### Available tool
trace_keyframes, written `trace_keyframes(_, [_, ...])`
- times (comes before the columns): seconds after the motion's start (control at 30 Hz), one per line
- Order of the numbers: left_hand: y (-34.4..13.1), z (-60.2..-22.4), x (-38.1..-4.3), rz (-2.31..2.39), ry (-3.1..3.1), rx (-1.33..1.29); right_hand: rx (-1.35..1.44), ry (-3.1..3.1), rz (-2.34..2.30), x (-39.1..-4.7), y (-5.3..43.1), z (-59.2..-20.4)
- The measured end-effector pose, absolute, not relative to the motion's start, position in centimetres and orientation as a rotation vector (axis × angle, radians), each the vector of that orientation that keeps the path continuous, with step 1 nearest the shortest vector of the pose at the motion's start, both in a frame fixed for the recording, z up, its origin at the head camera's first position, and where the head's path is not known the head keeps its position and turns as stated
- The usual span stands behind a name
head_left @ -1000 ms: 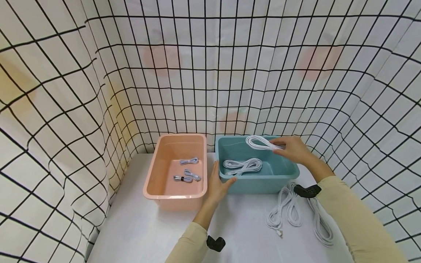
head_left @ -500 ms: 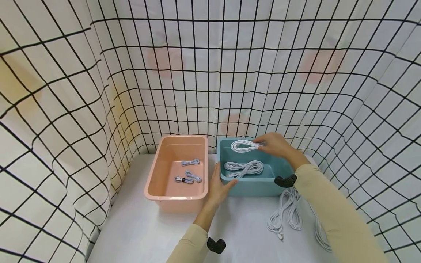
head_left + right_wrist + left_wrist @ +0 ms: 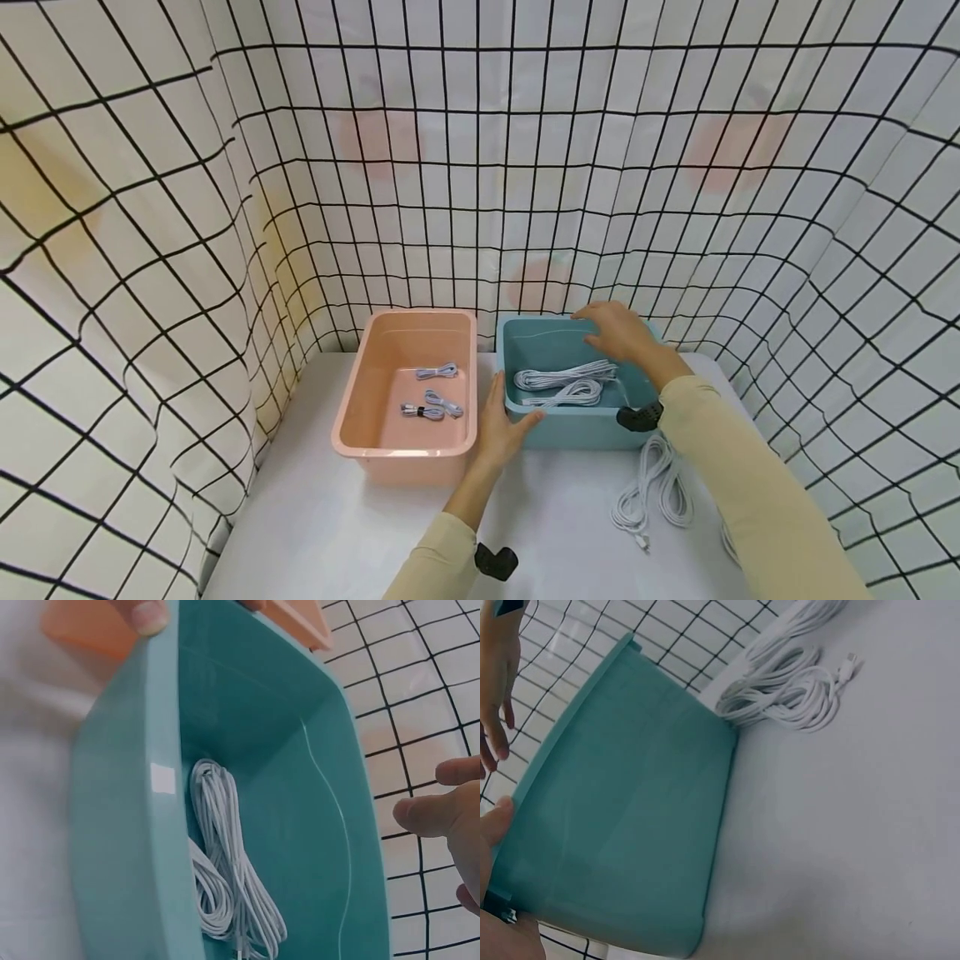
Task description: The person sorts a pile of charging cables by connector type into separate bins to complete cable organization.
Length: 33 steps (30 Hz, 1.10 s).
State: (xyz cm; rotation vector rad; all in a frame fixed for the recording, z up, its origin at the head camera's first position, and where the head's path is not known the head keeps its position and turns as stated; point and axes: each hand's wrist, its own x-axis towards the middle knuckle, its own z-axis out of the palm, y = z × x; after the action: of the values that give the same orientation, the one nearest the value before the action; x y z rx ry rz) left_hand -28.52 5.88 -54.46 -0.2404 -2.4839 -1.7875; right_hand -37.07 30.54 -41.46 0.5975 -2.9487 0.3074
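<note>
One white cord bundle [image 3: 558,377] has moved from up in the air down into the blue tub [image 3: 577,433], just right of the middle of the frame. It lies touching a second white bundle [image 3: 576,395]. The right hand [image 3: 621,333] has let go and is now over the back of the tub, its grip empty, thumb and fingers apart. The left hand [image 3: 498,433] has hold of the tub's near left corner, its grip closed around it, with the thumb on the front rim. Left of the middle of the frame, an orange tub [image 3: 412,470] has three small cord bundles [image 3: 437,372] in it. More white cords [image 3: 647,478] lie on the white bench [image 3: 337,533] at the lower right of the frame, partly behind the right sleeve [image 3: 750,492].
</note>
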Motion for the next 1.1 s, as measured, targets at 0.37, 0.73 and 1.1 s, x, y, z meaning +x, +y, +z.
trace_keyframes(0.37, [6.1, -54.2, -28.6, -1.789, -2.489, -0.249, 0.635, -2.961, 0.381, -36.2, 31.3, -41.5])
trace_keyframes(0.73, [5.9, -54.5, -28.6, -1.778, -2.470, -0.263, 0.622, -2.941, 0.444, -34.5, 34.0, -41.9])
trace_keyframes(1.1, [5.8, -54.3, -28.5, -1.776, -2.501, -0.261, 0.617, -2.892, 0.459, -33.1, 35.8, -42.3])
